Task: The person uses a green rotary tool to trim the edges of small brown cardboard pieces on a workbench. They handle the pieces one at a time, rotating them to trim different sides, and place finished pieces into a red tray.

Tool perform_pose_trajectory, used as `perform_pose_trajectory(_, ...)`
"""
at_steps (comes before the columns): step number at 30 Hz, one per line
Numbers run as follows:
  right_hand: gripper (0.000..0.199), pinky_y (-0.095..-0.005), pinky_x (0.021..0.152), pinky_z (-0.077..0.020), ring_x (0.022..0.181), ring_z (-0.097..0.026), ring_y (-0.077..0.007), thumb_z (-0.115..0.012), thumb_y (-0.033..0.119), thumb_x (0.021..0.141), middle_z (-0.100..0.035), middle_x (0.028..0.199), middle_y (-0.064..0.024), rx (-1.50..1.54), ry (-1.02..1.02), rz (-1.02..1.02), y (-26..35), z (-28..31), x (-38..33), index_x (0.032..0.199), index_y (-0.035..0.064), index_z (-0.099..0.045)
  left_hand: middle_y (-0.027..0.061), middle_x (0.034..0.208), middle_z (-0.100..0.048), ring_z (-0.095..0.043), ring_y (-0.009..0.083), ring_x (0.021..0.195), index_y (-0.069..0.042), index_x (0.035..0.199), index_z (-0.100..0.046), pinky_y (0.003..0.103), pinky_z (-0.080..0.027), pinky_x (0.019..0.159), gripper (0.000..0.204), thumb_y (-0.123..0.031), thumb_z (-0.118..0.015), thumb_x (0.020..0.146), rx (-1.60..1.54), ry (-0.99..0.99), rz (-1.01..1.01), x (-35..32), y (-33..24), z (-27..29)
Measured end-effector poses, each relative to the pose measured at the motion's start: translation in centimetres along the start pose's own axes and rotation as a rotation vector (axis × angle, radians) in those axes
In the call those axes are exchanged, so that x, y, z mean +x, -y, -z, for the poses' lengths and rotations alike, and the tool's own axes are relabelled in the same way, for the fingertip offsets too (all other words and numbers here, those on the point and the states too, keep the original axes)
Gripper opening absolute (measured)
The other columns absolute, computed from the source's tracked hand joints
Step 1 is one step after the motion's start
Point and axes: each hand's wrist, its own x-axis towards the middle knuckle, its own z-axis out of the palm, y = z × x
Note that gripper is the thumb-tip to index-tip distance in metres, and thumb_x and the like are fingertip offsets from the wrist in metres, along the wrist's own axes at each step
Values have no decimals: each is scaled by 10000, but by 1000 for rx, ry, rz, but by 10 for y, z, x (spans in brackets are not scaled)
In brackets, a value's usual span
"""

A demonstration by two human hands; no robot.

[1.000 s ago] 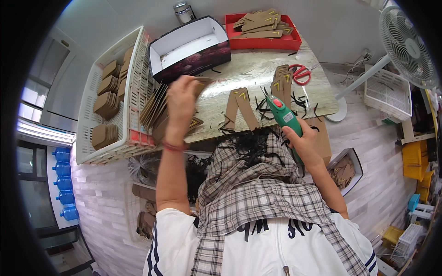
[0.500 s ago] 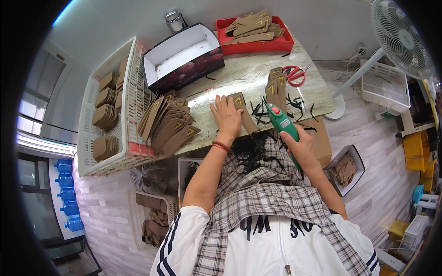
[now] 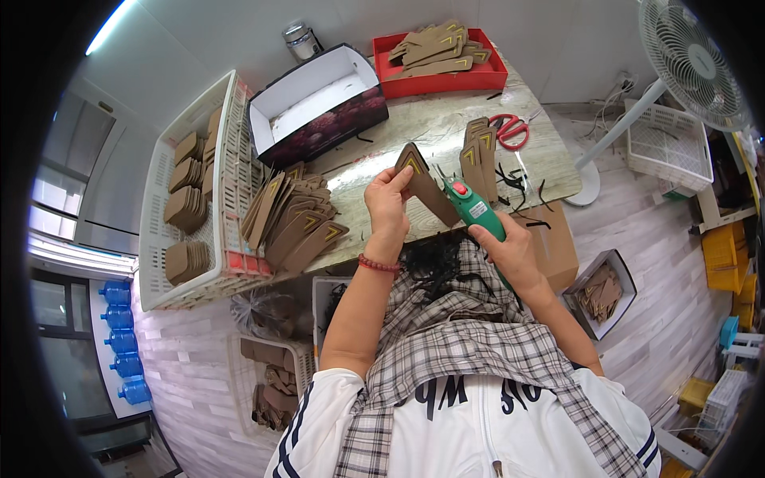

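A brown flat piece with a yellow angled mark (image 3: pixel 433 196) is pinched by its far end between the thumb and fingers of my left hand (image 3: pixel 387 205), tilted up off the table. My right hand (image 3: pixel 510 253) is wrapped round a green electric cutter with a red button (image 3: pixel 476 209). The cutter's tip is at the piece's right edge; whether it touches cannot be made out. Just right of it, similar brown pieces (image 3: pixel 480 163) lie in a small stack. A larger heap of them (image 3: pixel 295 219) is left of my left hand. Black trimmed strips (image 3: pixel 434 261) lie on my plaid apron.
Red-handled scissors (image 3: pixel 511 133) and black scraps lie on the table (image 3: pixel 355 179). Behind stand a dark open box (image 3: pixel 331 127) and a red box (image 3: pixel 450 84) of pieces. A white crate (image 3: pixel 227 231) is at left, a fan (image 3: pixel 697 68) at right, a carton (image 3: pixel 555 251) below.
My left hand has gone from lying flat by the brown piece to pinching and lifting its far end. The cutter has shifted slightly left, closer to the piece.
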Motion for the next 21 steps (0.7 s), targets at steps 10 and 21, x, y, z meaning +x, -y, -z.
perform_pose_trajectory(10, 389, -241, 448, -399, 492, -498, -52, -741, 314, 863, -556, 609, 0, 81, 33, -13, 2, 1, -1, 1047, -12, -637, 47, 862, -719, -661, 122, 714, -34, 963, -672, 268, -509, 674, 108, -103, -695, 882, 22, 1, -18, -12, 5, -18)
perform_pose_trajectory(21, 357, -242, 453, -404, 493, -505, -54, -747, 288, 860, -576, 614, -6, 83, -28, 6, 7, -1, 2, 1024, -10, -640, 39, 861, -712, -640, 108, 710, -26, 928, -683, 249, -501, 670, 70, -86, -674, 892, 50, 89, 44, -30, 20, -19)
